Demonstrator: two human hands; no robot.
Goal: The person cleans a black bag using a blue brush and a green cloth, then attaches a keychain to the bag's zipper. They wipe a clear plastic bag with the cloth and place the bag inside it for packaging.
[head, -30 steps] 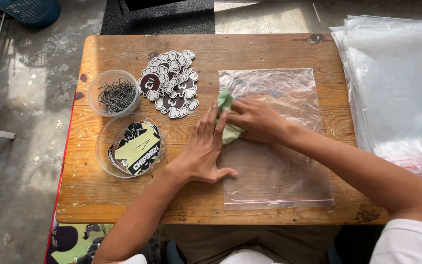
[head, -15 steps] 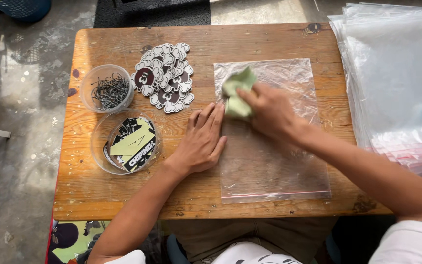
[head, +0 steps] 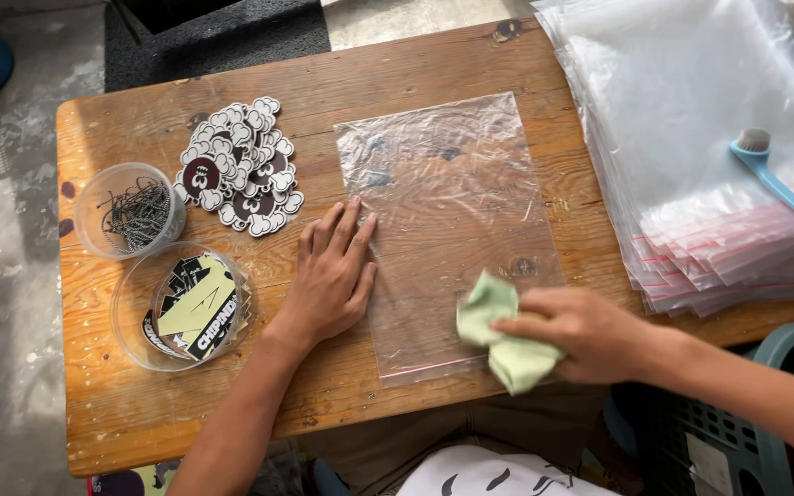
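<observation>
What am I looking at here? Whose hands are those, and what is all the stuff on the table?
There is no machine here. The picture comes from a camera worn on a person's head, looking down at their own two hands over a worn wooden table.

The left hand lies flat, pressing on the left edge of a clear plastic bag with a thin red strip at one end. The right hand holds a crumpled pale green cloth near the bag's lower right corner.

On the left are a heap of white and brown cloud-shaped stickers, a small clear tub of dark metal chains, and a round clear tub of black and pale yellow cards. On the right sits a stack of clear bags with a light blue brush on top.
</observation>
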